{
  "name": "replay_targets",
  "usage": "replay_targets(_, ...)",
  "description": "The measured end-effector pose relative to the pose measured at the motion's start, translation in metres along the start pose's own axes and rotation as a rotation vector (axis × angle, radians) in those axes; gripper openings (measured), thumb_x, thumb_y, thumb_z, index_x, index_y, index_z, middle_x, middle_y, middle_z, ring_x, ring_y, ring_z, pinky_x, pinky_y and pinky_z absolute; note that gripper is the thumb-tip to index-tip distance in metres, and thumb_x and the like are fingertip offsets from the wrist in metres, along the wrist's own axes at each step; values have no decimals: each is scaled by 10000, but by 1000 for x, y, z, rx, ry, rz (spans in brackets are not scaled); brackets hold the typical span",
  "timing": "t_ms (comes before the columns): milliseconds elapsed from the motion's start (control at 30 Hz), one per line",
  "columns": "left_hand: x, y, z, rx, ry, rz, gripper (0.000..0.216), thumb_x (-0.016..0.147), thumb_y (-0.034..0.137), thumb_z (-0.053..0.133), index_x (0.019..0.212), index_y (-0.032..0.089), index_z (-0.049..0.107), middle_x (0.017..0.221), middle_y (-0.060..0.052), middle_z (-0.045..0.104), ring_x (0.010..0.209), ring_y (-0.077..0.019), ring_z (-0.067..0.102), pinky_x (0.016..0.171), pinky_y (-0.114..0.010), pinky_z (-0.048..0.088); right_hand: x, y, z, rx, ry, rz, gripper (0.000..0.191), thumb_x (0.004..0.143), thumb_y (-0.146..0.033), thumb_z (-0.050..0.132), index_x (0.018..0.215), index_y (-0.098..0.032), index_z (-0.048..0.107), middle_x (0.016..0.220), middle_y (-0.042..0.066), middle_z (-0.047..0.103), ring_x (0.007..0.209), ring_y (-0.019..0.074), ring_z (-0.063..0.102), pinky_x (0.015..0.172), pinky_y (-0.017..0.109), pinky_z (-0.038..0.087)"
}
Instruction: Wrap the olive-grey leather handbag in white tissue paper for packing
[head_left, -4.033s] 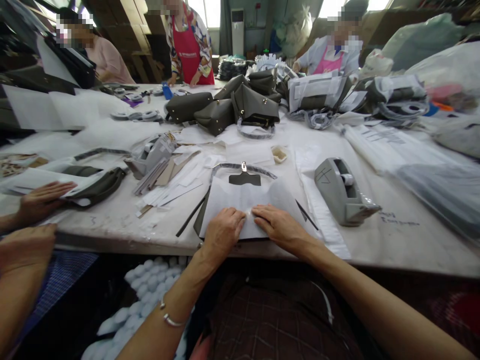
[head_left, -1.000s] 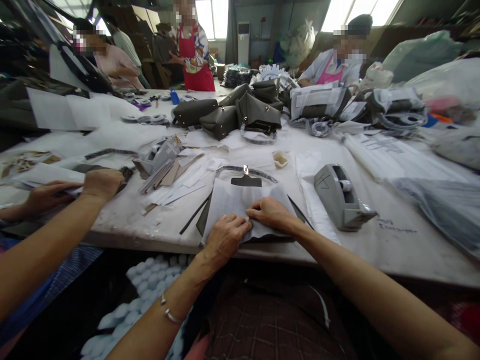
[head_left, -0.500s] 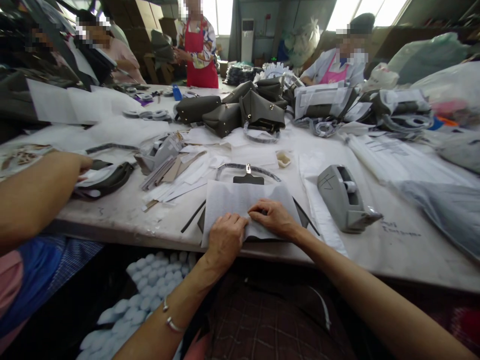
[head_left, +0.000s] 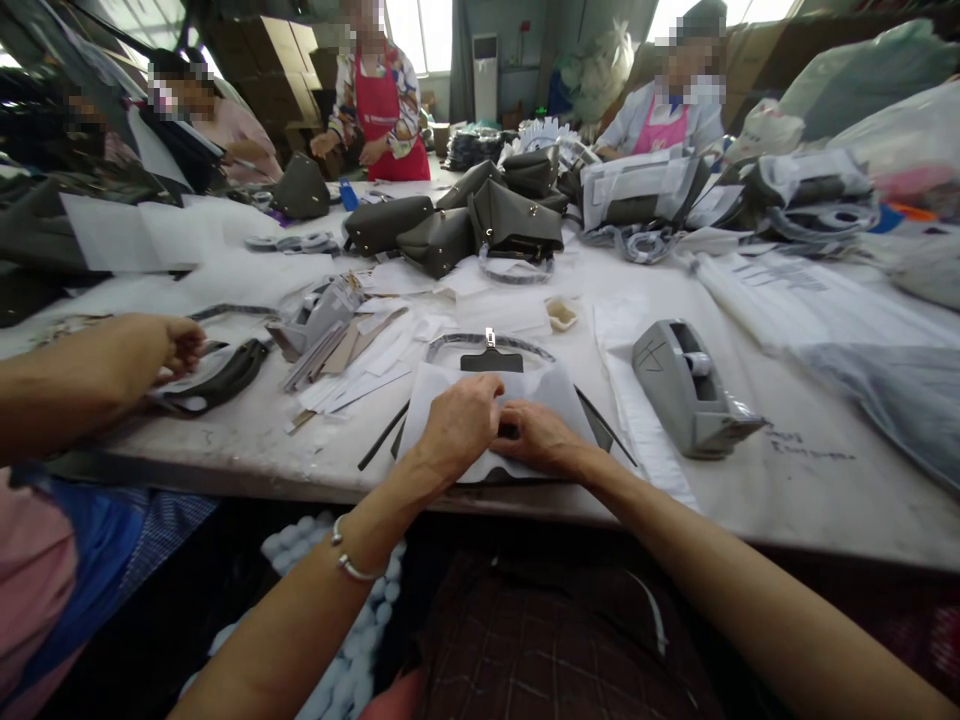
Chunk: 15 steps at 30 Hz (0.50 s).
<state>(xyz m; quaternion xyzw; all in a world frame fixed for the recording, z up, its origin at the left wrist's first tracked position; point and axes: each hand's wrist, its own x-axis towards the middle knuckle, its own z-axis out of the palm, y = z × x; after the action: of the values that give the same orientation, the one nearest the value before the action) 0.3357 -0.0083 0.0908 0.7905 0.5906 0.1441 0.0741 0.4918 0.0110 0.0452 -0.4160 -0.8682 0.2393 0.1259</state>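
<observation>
A flat dark grey bag piece wrapped in white tissue paper (head_left: 559, 388) lies at the table's near edge, its dark tab with a metal clasp (head_left: 490, 357) showing at the top. My left hand (head_left: 459, 425) rests on the paper's middle with curled fingers pressing or pinching it. My right hand (head_left: 541, 437) lies beside it, touching it, fingers bent onto the same paper. A wrapped strap (head_left: 487, 343) arcs just behind the clasp.
A grey tape dispenser (head_left: 686, 388) stands to the right. Paper strips and card scraps (head_left: 352, 355) lie to the left. A co-worker's hand (head_left: 161, 350) reaches a dark bag piece (head_left: 221, 375) at left. Finished grey bags (head_left: 480, 225) pile at the centre back, with people working behind.
My left hand has moved up onto the middle of the paper, meeting my right hand. The co-worker's arm at left has drawn back a little.
</observation>
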Motion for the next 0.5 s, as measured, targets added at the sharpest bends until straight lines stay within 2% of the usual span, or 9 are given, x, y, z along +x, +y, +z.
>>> replay_targets(100,8,-6,20,-14,55,31,248,892,70,462,1053,197,601,1026,-56,679,989,-198,627,876,-315,495,-2,0,5,57,61,65,135,835,-302,679,906,-194,717,890,31,703,803,173,623,744,267,438)
replay_targets(200,4,-16,46,152,40,89,161,927,111,468,993,174,601,1018,-88,656,986,-241,593,864,-372,478,-6,0,4,47,122,65,98,813,-232,688,889,-175,713,892,45,698,859,185,619,813,283,447)
replay_targets(267,1,-20,57,215,46,126,130,947,146,473,969,165,600,1022,-100,641,992,-261,574,860,-397,462,-9,-3,-5,60,78,47,120,813,-187,669,920,-169,718,916,53,709,881,185,627,836,278,453)
replay_targets(333,-1,-21,61,220,57,139,132,951,151,474,975,163,603,1019,-100,636,986,-265,568,848,-401,456,-10,-13,-21,53,-28,41,170,833,-170,625,973,-172,722,953,60,728,888,186,649,827,269,463)
replay_targets(400,-1,-21,63,210,61,150,157,944,128,470,1008,159,611,1020,-99,636,978,-261,569,839,-398,454,-4,-28,-39,-59,-109,70,222,849,-143,572,1016,-167,718,988,83,740,915,206,670,814,277,469)
replay_targets(500,-1,-21,66,181,77,139,260,925,77,450,1119,142,610,1073,-114,642,1012,-264,570,868,-410,450,17,-55,-57,-311,-117,156,253,886,-121,493,1025,-141,704,986,136,739,925,245,692,756,298,475)
